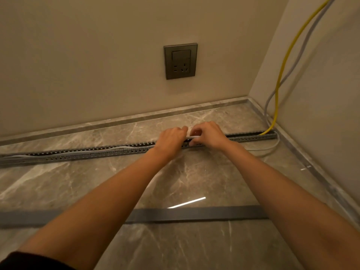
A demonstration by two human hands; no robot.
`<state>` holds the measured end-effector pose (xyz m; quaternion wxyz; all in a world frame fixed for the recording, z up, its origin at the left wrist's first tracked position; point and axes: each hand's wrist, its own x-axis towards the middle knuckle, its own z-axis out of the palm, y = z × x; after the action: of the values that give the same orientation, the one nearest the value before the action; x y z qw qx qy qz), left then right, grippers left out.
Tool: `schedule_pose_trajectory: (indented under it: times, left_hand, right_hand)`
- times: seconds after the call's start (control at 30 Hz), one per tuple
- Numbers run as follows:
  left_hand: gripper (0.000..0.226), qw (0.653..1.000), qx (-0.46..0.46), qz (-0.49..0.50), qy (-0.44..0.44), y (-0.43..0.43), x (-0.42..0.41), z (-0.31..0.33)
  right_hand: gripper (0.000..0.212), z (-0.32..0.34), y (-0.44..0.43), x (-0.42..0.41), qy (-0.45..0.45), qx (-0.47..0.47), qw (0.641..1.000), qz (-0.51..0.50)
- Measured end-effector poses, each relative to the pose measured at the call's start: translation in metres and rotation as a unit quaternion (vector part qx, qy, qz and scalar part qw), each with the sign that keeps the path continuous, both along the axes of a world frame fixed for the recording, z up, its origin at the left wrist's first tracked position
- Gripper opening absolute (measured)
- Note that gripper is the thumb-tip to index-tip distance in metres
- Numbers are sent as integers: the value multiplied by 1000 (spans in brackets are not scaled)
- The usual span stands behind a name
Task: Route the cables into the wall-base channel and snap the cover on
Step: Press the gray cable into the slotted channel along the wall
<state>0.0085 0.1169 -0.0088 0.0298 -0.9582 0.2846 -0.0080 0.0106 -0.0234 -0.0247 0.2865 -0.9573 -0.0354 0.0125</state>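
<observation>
Fingers of my right hand curl around a pale grey cable at the middle of the frame, and my left hand closes on the same cable just beside it, so the two hands nearly touch over the slotted grey channel. That channel lies on the marble floor, running from the left edge of the frame to the right corner, apart from the wall base rather than against it. To the left of my hands I see the grey cable lying inside the channel, weaving along it. At the right end a yellow cable drops down the right-hand wall and enters the channel's end; a grey cable runs down the wall beside it, and a pale loop lies on the floor just below that end. The flat grey cover lies loose on the floor across the lower part of the frame, well apart from the channel and partly hidden under my forearms. A dark wall socket sits on the far wall, above centre. A dark sleeve shows at the lower left corner.
</observation>
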Motion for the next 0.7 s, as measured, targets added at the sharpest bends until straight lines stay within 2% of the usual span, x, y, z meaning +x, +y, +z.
schedule_pose_trajectory:
  times: [0.13,0.27,0.4,0.6,0.7]
  left_hand:
    - [20,999,31,-3,-20,6,-1,-8]
    - [23,999,46,-15,-25,3,-1,-9]
    - [27,998,59,9,-24,-9,-2,-5]
    - [25,998,53,-21,-27,-14,-5,-23]
    - [27,997,59,-44,-33,-14,-2,-25]
  right_hand:
    - [20,3,-15,2,11,46,999,10]
    - [27,3,-32,-4,-11,59,998,-5]
    - [31,-8,-38,-11,-87,-39,995,27]
    - [32,-25,-38,-11,-17,-68,997,27]
    - [31,-26,-37,-7,21,-41,999,21]
